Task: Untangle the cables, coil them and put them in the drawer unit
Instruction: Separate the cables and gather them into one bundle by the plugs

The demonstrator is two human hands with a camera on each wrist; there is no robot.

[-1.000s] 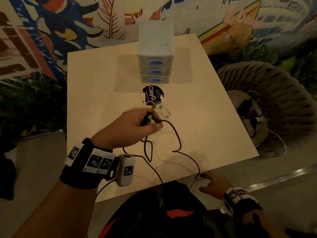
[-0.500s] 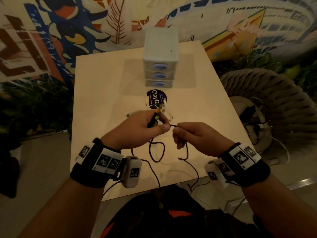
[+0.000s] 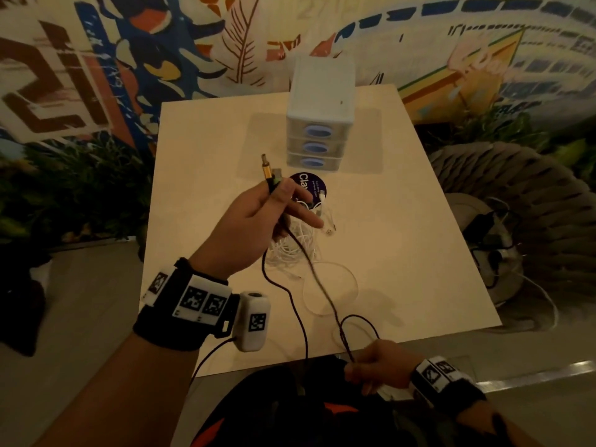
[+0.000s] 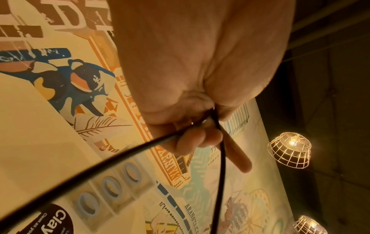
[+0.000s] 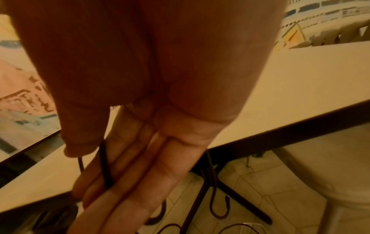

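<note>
My left hand [image 3: 277,204] is raised over the table and grips the plug end of a black cable [image 3: 300,317], whose gold and green plug [image 3: 268,171] sticks up past my thumb. Two strands of the black cable [image 4: 220,158] hang from that fist. One strand runs taut down to my right hand [image 3: 361,369] at the table's front edge. There my thumb pinches the black cable [image 5: 105,166] against nearly straight fingers. A tangle of white cables [image 3: 290,246] lies under my left hand. The white three-drawer unit [image 3: 319,124] stands at the back, all drawers closed.
A round purple sticker [image 3: 309,187] lies in front of the drawers. A thin clear cable loop [image 3: 332,285] rests on the table [image 3: 403,253]. A wicker chair [image 3: 522,195] with a charger and cords stands to the right. More black cable hangs below the table edge.
My right hand has slid away from the left one, down along the black cable to the front edge. My left hand has lifted, so the plug points upward and the strand is stretched.
</note>
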